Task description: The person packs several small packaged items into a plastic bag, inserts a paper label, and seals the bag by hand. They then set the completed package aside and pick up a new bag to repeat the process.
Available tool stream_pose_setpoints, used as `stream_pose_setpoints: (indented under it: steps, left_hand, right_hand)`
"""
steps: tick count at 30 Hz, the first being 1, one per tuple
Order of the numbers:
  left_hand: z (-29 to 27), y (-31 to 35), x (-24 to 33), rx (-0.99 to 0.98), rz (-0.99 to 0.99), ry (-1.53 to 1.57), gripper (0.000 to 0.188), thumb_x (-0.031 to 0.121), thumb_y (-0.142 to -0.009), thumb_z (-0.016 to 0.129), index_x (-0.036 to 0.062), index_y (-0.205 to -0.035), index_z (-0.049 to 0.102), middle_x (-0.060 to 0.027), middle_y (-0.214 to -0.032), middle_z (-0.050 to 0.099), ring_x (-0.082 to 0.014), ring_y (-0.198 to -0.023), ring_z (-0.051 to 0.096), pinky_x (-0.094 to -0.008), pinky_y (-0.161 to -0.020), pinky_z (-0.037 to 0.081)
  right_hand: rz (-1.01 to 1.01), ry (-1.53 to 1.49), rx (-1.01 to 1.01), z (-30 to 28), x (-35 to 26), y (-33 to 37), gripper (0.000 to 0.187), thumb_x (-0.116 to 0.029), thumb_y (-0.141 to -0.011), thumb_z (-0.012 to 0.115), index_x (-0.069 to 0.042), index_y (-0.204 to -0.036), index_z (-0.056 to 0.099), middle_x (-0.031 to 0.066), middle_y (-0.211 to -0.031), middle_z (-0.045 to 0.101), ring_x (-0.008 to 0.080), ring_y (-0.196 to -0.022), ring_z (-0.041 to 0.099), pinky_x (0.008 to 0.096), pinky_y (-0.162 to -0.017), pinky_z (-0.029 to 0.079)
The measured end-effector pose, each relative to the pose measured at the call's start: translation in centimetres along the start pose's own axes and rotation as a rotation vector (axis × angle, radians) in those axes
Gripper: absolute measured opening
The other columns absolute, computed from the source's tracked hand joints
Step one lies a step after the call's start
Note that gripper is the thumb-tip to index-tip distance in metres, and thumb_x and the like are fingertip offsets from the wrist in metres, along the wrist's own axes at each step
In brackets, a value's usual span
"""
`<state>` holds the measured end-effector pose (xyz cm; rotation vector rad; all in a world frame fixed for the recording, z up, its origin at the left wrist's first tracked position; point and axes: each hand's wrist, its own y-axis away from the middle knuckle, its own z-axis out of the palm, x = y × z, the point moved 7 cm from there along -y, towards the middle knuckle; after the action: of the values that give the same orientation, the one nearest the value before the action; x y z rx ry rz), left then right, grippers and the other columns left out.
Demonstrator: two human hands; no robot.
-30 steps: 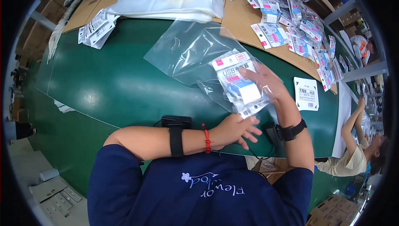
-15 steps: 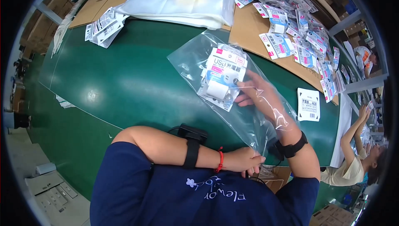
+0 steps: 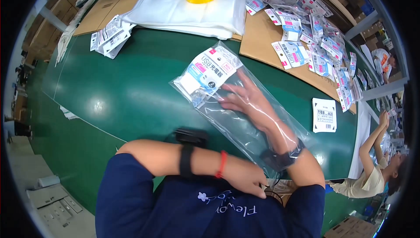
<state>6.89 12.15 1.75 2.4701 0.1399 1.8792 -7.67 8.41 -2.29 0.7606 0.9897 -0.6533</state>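
Packets [image 3: 205,69], white-and-blue carded, lie in the far end of our clear bag [image 3: 232,123], at ten o'clock from our right hand [image 3: 253,101], which reaches inside it with fingers spread apart, not clamped on anything we can see. Our left hand [image 3: 245,179] sits at six o'clock, near the bag's mouth; its fingertips are hidden, so we can't tell whether they pinch the plastic. We'd call this step seating packets in the bag, and judge the next move calls for drawing the right hand out toward five o'clock without dragging them along.
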Motion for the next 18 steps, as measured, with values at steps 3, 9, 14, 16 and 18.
stream_pose_setpoints:
  steps: [3, 9, 14, 16, 18]
  left_hand:
    - [-9.2, 6.8, 0.4, 0.733, 0.124, 0.392, 0.043, 0.033, -0.099, 0.043, -0.0037, -0.122, 0.046, -0.0199, -0.106, 0.062, -0.0303, -0.094, 0.065, -0.0373, -0.081, 0.052]
    - [-12.0, 11.1, -9.9, 1.320, 0.063, 1.155, 0.044, 0.029, -0.100, 0.045, 0.0007, -0.133, 0.037, -0.0177, -0.134, 0.048, -0.0283, -0.122, 0.051, -0.0423, -0.100, 0.045]
    - [-12.2, 10.3, -9.4, 1.366, 0.070, 1.090, 0.050, 0.029, -0.099, 0.046, -0.0004, -0.137, 0.032, -0.0176, -0.136, 0.045, -0.0289, -0.123, 0.049, -0.0421, -0.102, 0.044]
    - [-12.0, 10.5, -9.1, 1.419, 0.016, 1.028, 0.053, 0.028, -0.099, 0.046, -0.0010, -0.140, 0.029, -0.0178, -0.137, 0.044, -0.0286, -0.125, 0.048, -0.0416, -0.103, 0.043]
    - [-12.0, 9.8, -8.9, 1.425, -0.002, 0.986, 0.055, 0.028, -0.099, 0.047, -0.0013, -0.141, 0.027, -0.0179, -0.138, 0.043, -0.0285, -0.126, 0.047, -0.0413, -0.103, 0.042]
  right_hand:
    - [0.080, 0.331, -0.095, -3.5, -0.5, 2.8, 0.046, -0.014, -0.094, 0.054, -0.007, -0.138, 0.040, 0.0144, -0.111, 0.062, 0.0193, -0.089, 0.065, 0.0298, -0.076, 0.055]
    - [0.320, 0.629, -0.318, -8.2, -5.0, 8.1, 0.024, -0.022, -0.094, 0.054, -0.003, -0.102, 0.066, 0.0065, -0.086, 0.068, 0.0124, -0.075, 0.065, 0.0247, -0.067, 0.052]
    - [0.114, 1.369, 0.532, -15.0, -14.8, 9.9, 0.021, -0.019, -0.088, 0.060, 0.000, -0.089, 0.069, 0.0111, -0.083, 0.068, 0.0197, -0.081, 0.065, 0.0323, -0.075, 0.052]
    - [-0.345, 1.535, 0.501, -11.8, -15.8, 7.7, 0.022, -0.021, -0.085, 0.064, -0.001, -0.090, 0.070, 0.0151, -0.102, 0.065, 0.0262, -0.100, 0.061, 0.0393, -0.088, 0.047]
    - [-0.612, 1.650, 0.249, -9.9, -12.5, 5.0, 0.025, -0.022, -0.084, 0.066, -0.002, -0.098, 0.068, 0.0174, -0.123, 0.057, 0.0298, -0.117, 0.052, 0.0435, -0.099, 0.040]
